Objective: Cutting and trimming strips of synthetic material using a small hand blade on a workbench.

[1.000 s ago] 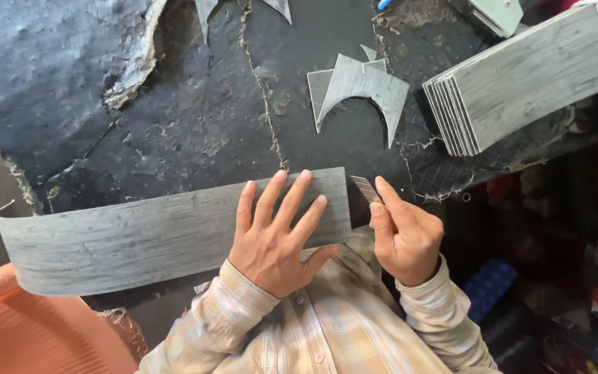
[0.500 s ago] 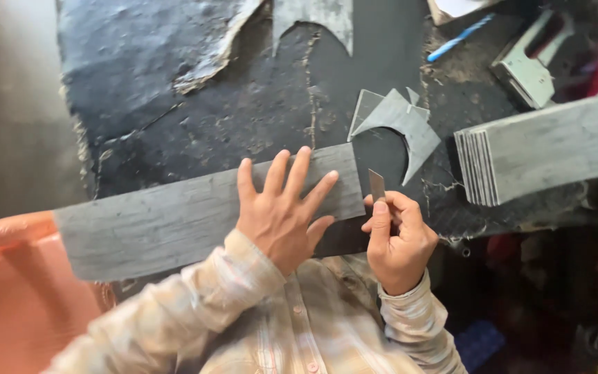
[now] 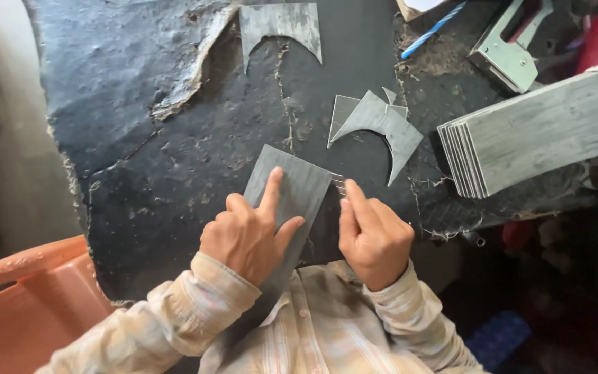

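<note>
At lower centre of the frame, the left hand (image 3: 247, 235) presses one grey strip (image 3: 286, 201) flat on the black worktop (image 3: 140, 138), index finger stretched out along it. Just beside it, the right hand (image 3: 372, 239) is closed round a small blade (image 3: 339, 183) at the strip's right edge. Three curved grey offcuts lie above: one (image 3: 282, 24) at top centre, two (image 3: 375, 125) overlapping centre-right. One stack of strips (image 3: 534, 135) sits at right, one stapler (image 3: 506, 52) and one blue pen (image 3: 432, 29) upper right

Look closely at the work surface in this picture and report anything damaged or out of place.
The black table covering is badly worn: its top layer is cracked and peeling along a ragged tear at upper left, and the near right edge is frayed. Grey offcuts lie scattered beyond the hands.
</note>
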